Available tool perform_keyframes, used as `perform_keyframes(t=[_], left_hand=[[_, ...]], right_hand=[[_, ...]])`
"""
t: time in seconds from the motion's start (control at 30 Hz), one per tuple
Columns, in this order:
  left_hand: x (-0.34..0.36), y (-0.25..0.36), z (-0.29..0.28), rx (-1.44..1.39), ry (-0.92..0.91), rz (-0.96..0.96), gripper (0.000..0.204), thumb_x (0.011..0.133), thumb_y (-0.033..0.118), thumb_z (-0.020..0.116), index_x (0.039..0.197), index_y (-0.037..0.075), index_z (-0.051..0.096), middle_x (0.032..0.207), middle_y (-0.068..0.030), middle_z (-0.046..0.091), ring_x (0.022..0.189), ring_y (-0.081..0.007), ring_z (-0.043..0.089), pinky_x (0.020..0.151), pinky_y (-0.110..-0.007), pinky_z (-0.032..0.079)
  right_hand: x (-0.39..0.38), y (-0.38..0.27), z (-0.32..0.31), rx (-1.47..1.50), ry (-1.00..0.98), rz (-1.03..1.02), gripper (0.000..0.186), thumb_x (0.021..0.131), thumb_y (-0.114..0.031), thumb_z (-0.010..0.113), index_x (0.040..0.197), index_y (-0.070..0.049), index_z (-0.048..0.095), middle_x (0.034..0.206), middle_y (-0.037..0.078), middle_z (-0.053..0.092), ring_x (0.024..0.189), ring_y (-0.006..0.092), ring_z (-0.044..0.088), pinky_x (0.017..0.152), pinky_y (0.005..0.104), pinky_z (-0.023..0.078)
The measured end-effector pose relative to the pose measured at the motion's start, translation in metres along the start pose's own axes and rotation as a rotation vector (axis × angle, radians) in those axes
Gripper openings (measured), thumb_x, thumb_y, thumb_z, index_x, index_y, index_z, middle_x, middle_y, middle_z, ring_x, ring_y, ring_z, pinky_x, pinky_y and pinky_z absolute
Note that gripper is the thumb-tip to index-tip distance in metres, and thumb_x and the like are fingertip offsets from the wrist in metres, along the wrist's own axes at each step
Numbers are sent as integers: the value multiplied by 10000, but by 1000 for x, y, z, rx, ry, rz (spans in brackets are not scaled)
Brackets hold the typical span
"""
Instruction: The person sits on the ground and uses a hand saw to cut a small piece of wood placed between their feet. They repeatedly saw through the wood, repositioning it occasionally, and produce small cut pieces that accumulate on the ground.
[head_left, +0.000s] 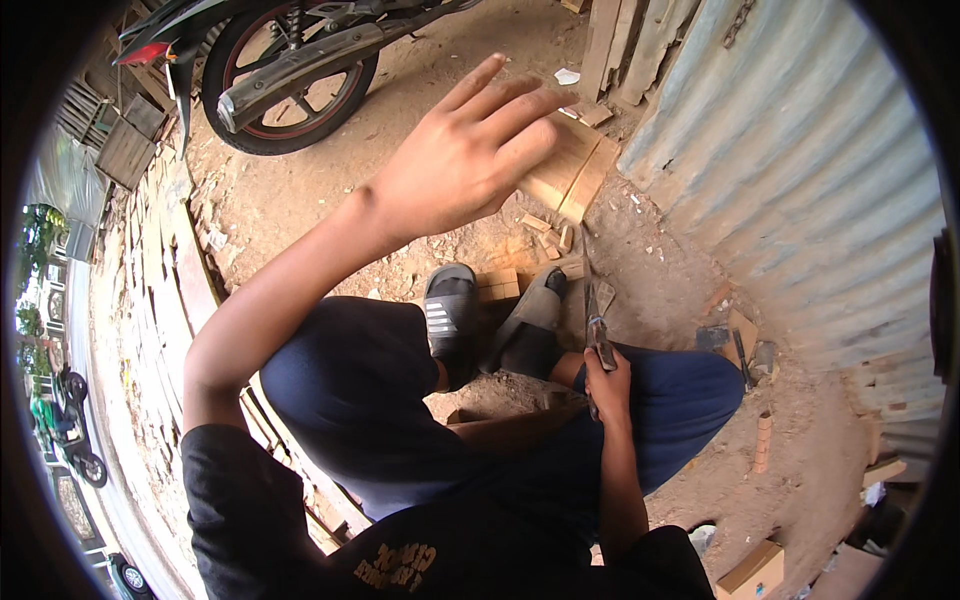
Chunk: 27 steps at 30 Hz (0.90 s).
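My left hand (478,148) is raised at upper centre with fingers apart and extended, its thumb hidden. Just behind it is a pale split wooden board (585,170); whether they touch, I cannot tell. My right hand (608,385) grips the handle of a long-bladed tool (597,330), which points away from me between my bent knees. Small wooden offcuts (550,235) lie beyond my feet. A dark sandal (450,305) is on my left foot, and more wood blocks (495,283) sit behind my feet.
A motorbike's rear wheel (290,100) stands upper left. Corrugated metal sheeting (780,150) walls the right side. Planks (175,250) line the left, beside a road with a parked green motorbike (55,420). Tools (740,350) and a cardboard box (750,570) lie at right.
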<state>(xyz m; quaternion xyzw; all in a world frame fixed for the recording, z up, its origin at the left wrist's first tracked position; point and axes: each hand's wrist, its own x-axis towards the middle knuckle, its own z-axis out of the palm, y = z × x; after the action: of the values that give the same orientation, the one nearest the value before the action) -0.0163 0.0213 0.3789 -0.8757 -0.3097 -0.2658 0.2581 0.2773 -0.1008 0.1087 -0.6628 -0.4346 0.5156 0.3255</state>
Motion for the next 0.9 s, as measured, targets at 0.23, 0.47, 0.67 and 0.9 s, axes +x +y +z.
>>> perform_keyframes(t=[0.23, 0.47, 0.67, 0.9], left_hand=[[5, -2, 10, -74, -240, -272, 642, 778, 107, 641, 1399, 69, 481, 1190, -185, 649, 1020, -354, 650, 884, -409, 546], [-1, -17, 13, -57, -207, -397, 600, 837, 301, 681, 1380, 99, 527, 1098, -195, 647, 1098, -352, 593, 968, -454, 463], [-24, -28, 11, -9, -223, -446, 681, 878, 523, 647, 1391, 97, 509, 1185, -237, 574, 1162, -380, 529, 1015, -478, 419], [-42, -25, 14, 51, -429, -486, 810, 842, 583, 655, 1411, 42, 458, 1245, -240, 504, 1212, -397, 470, 1035, -496, 390]], right_hand=[[-37, -56, 3, 325, 39, 10, 149, 949, -168, 622, 962, -20, 615, 545, -62, 399, 397, 42, 360, 375, 233, 298], [-108, -119, 18, 540, 73, -215, 255, 973, -120, 557, 1185, 15, 602, 605, -39, 437, 447, 39, 356, 412, 220, 310], [-133, -131, 28, 621, -19, -288, 230, 993, -111, 536, 1191, -7, 588, 590, -65, 368, 450, 30, 335, 432, 215, 310], [-128, -123, 42, 549, -87, -218, 300, 989, -106, 538, 1264, 11, 573, 606, -60, 382, 468, 25, 333, 436, 216, 320]])
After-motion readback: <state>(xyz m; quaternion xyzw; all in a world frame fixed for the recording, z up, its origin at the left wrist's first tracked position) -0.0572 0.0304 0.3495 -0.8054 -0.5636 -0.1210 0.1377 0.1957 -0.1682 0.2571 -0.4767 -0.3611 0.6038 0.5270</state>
